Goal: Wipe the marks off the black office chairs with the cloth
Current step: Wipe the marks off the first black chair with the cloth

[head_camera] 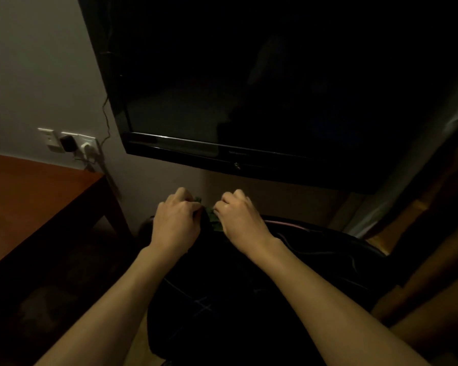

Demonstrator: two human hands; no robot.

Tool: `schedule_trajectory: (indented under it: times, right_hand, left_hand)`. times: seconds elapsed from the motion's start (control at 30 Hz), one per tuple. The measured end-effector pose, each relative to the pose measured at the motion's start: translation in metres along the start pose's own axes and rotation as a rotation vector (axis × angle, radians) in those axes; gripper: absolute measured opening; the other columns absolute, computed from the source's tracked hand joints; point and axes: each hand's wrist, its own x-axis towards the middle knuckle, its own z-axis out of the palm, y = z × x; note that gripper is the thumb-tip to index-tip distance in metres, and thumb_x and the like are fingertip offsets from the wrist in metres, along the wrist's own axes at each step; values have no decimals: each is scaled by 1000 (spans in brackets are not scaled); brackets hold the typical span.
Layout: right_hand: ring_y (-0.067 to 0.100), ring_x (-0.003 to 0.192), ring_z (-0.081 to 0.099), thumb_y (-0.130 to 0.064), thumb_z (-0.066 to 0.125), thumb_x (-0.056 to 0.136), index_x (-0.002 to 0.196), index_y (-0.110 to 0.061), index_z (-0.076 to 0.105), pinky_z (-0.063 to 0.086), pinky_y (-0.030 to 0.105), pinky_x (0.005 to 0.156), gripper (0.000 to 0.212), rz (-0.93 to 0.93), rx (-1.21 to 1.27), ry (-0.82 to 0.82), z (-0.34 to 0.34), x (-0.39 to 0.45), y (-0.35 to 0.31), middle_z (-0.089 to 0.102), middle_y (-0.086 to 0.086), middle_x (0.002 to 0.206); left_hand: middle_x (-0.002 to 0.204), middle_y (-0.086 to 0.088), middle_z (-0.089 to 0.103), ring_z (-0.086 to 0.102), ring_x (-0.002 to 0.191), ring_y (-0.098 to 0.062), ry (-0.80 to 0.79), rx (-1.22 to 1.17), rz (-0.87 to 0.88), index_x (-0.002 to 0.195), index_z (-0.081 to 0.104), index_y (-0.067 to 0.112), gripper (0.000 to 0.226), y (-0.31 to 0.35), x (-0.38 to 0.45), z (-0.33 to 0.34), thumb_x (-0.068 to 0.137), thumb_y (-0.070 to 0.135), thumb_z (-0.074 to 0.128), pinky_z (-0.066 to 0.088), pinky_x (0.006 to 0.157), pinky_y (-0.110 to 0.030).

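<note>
1. Dim room; the black office chair [249,299] sits low centre, directly below a wall-mounted TV [249,88], and serves as the landmark here.
2. The left hand [177,223] and right hand [239,220] are side by side over the chair's far top edge, fingers curled on both.
3. A small green cloth [211,213] shows between the two hands; each hand pinches an end of it, most of it hidden under the fingers.
4. The cloth is at the chair's upper rim, whether pressed to it or just above, cannot tell.
5. Pale pink and light lines [296,224] run across the chair surface right of the hands; more faint crossing lines lie nearer the camera.
6. Step in hand, likely: bunching or refolding the cloth before a wipe, no clear stroke under way.
7. Next move probably needs one hand to press the cloth flat and rub along the pink line to the right.
8. A wooden table [32,207] stands left of the chair; wall sockets with plugs [72,145] are above it.
</note>
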Motion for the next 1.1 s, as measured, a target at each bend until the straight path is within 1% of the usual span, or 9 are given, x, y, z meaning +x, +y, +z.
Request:
schedule_trajectory:
  times: [0.17,0.33,0.4,0.5,0.57,0.67,0.77,0.87,1.1]
  right_hand:
    - [31,84,57,-8,68,86,91,-7,73,49,40,70,7,108,-61,74,-27,-50,55,63,8,89]
    - [28,73,57,-14,63,85,88,-9,75,52,37,64,13,209,-86,174,-39,-91,95,64,6,83]
    - [28,76,57,-12,71,83,87,-10,74,52,38,66,6,216,-108,163,-37,-87,85,64,5,85]
    - [28,77,59,-19,79,78,85,-14,73,49,37,64,11,173,-95,153,-27,-63,52,64,3,85]
    - [29,77,60,-23,79,76,84,-16,73,47,35,63,12,134,-85,145,-18,-42,28,64,3,85]
    - [32,81,58,-21,75,80,86,-13,73,45,37,66,10,102,-45,128,-1,-15,-9,63,6,89]
    - [34,91,54,-17,63,90,94,-10,72,42,41,74,12,67,2,95,13,4,-37,62,9,100]
    - [34,98,51,-15,57,94,100,-8,69,40,42,80,15,67,34,67,19,9,-40,59,10,106]
    - [31,97,54,-15,59,95,105,-7,71,44,41,82,18,96,34,83,-6,-28,26,61,10,103]
  left_hand:
    - [105,-5,52,54,91,-29,-49,-53,75,101,75,18,21,73,6,15,94,22,55,37,71,-36]
    - [115,-2,48,50,102,-26,-136,-53,163,104,71,20,26,127,11,22,98,24,46,35,80,-35]
    - [113,-1,49,51,100,-26,-121,-45,192,103,71,22,24,114,8,19,98,25,48,35,78,-35]
    - [97,-4,54,58,81,-29,-10,-34,185,91,76,21,14,71,1,12,90,22,61,35,65,-33]
    - [90,-6,56,59,72,-32,12,-7,136,84,77,20,18,41,-3,7,85,24,59,42,59,-36]
    - [88,-10,57,59,72,-36,21,33,44,84,78,18,27,3,-13,-5,82,27,53,48,60,-41]
    - [87,-11,55,59,74,-38,61,65,-46,92,79,15,23,-24,-24,-16,88,22,57,49,61,-43]
    - [90,-11,55,59,78,-39,47,80,-110,96,79,15,14,-26,-26,-18,88,18,67,47,66,-44]
    - [99,-9,53,58,81,-35,15,-29,-38,97,78,14,18,38,-2,1,93,21,62,46,66,-41]
